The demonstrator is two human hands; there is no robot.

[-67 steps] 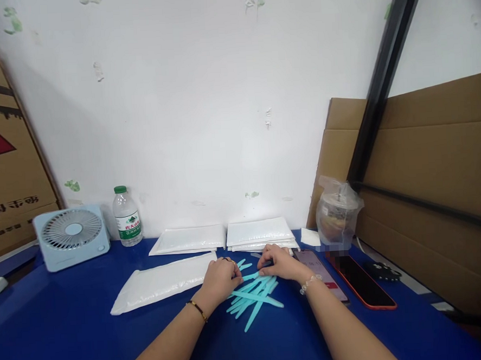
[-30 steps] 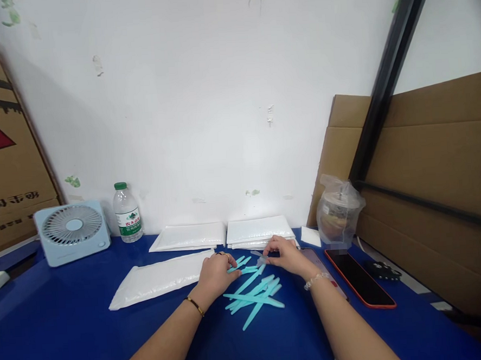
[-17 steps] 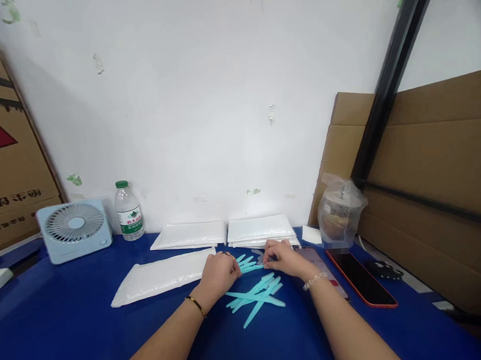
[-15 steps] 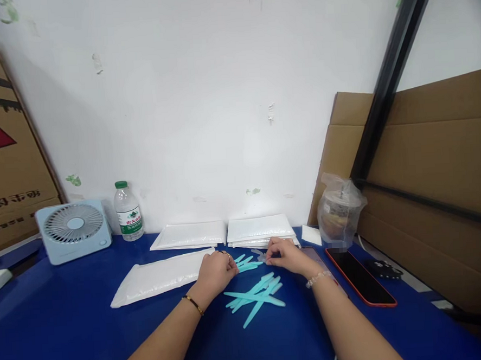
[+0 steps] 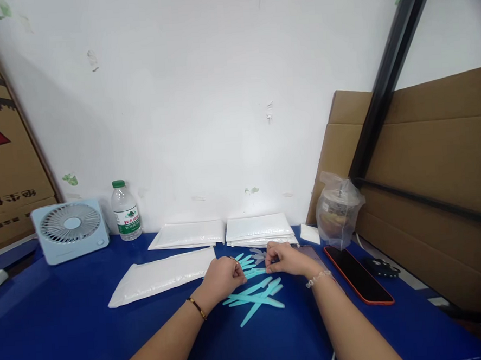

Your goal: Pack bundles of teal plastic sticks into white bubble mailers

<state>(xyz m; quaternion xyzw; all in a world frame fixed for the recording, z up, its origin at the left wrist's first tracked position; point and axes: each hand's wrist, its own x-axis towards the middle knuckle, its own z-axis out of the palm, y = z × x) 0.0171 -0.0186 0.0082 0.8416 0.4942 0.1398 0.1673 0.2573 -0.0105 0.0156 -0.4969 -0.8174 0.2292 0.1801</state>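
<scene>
Several turquoise plastic sticks shaped like eyebrow razors (image 5: 254,304) lie crossed in a pile on the blue tabletop (image 5: 123,339). Behind them is a second group of the same turquoise razors (image 5: 245,260), partly hidden by my fingers. Between my hands runs one turquoise eyebrow razor (image 5: 256,272). My left hand (image 5: 224,279) pinches its left end, and my right hand (image 5: 286,259) has thumb and finger closed at its right end. Small translucent pieces (image 5: 257,254), perhaps blade caps, lie just left of my right fingers.
A filled white padded mailer (image 5: 160,277) lies left; flat white mailers (image 5: 187,235) and another stack (image 5: 260,227) lie by the wall. A fan (image 5: 72,231) and water bottle (image 5: 126,214) stand at the back left. A phone (image 5: 358,276) and a bagged cup (image 5: 338,209) are right.
My left hand has moved right and slightly nearer, over the edge of the front pile. My right hand has left the translucent pieces and come to the razor. The view has shifted slightly.
</scene>
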